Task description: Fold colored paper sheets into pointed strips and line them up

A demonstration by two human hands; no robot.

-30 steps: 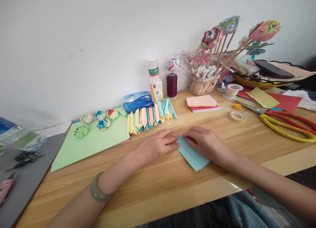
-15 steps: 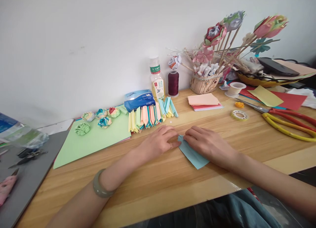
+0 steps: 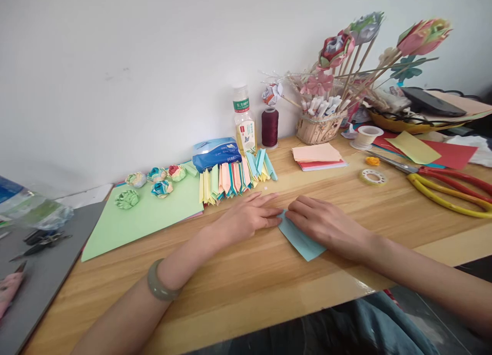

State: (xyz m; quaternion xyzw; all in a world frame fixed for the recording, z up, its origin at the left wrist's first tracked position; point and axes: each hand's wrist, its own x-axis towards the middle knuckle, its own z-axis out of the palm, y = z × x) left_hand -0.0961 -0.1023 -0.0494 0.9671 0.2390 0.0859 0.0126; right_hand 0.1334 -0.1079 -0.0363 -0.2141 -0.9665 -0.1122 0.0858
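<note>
A blue sheet of paper [image 3: 303,239] lies on the wooden table before me, its far corner between my two hands. My left hand [image 3: 246,219] rests on the table with fingers stretched out, the fingertips touching the paper's far left corner. My right hand [image 3: 325,221] lies over the paper's right part, fingers curled and pressed down at the far edge. It hides much of that side, so I cannot make out the whole fold. Just beyond my hands stands a row of folded paper strips [image 3: 230,179] in yellow, green, pink and blue.
Folded paper flowers [image 3: 162,189] sit on a green sheet [image 3: 154,232] at left. Pink paper [image 3: 317,152], a tape roll [image 3: 372,177] and large scissors [image 3: 442,178] lie right. A bottle [image 3: 246,129], thread spool [image 3: 269,128] and flower basket [image 3: 319,129] stand by the wall.
My left hand's fingers have spread and straightened slightly at the paper's corner. My right hand and the blue paper stay nearly in place; the view has shifted a little.
</note>
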